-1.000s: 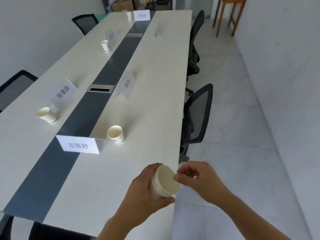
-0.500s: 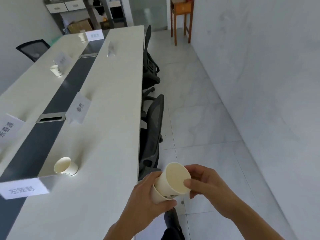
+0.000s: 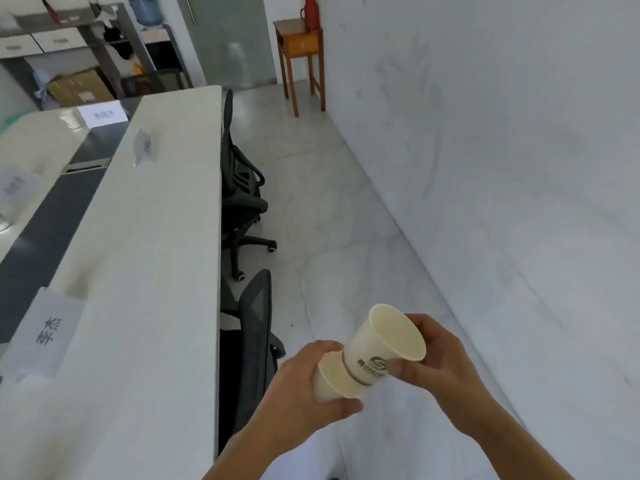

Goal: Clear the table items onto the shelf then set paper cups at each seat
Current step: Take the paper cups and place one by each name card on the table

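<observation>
My right hand (image 3: 438, 365) pinches a cream paper cup (image 3: 384, 344) with a green logo, drawn most of the way out of the nested cup stack (image 3: 330, 379) that my left hand (image 3: 304, 389) grips. Both hands hover over the floor to the right of the long white table (image 3: 145, 271). Name cards stand on the table: one near me (image 3: 48, 329), one further along (image 3: 143, 147), one at the far end (image 3: 102, 114). A shelf unit (image 3: 62, 36) stands at the far left.
Two black mesh office chairs (image 3: 249, 327) (image 3: 239, 188) are tucked against the table's right edge. A white wall runs along the right. A wooden stool (image 3: 301, 53) with a red flask stands at the far end. Tiled floor lies between chairs and wall.
My view has moved forward along the table's right side. My right hand has pulled the top cup further out of the stack held by my left hand.
</observation>
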### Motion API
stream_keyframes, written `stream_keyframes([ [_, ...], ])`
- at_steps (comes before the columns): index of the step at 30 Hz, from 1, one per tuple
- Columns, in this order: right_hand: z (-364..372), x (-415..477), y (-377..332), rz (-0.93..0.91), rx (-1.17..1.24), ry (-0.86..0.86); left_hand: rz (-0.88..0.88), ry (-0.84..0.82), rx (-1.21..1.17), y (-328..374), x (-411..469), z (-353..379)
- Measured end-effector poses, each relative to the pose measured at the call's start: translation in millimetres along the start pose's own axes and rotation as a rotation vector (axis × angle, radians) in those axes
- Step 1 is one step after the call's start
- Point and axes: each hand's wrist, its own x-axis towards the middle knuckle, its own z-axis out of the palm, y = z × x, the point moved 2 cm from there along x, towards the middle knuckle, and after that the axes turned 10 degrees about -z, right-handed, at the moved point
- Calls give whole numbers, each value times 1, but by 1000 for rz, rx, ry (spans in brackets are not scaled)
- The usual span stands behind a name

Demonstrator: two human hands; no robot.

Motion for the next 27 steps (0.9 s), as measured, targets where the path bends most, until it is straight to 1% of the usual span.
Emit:
stream_keyframes([
  [2, -26, 26, 2, 14, 77, 110, -16, 2, 17, 8, 32, -7],
  [4, -54, 52, 6, 33, 88, 173, -42, 6, 26, 15, 67, -12],
  [7, -96, 97, 15, 71, 41, 221, -81, 38, 7, 27, 121, -19],
  [11, -153, 179, 34, 139, -106, 202, -155, 121, -84, 55, 196, -29],
  [15, -185, 273, 44, 176, -289, 69, -201, 252, -149, 86, 253, -50],
  [18, -187, 350, 48, 193, -422, -110, -277, 352, -185, 89, 280, -70],
  [22, -154, 437, 51, 178, -595, -314, -429, 510, -308, 58, 289, -96],
  [27, -89, 526, 65, 161, -741, -585, -574, 731, -442, 15, 310, -138],
])
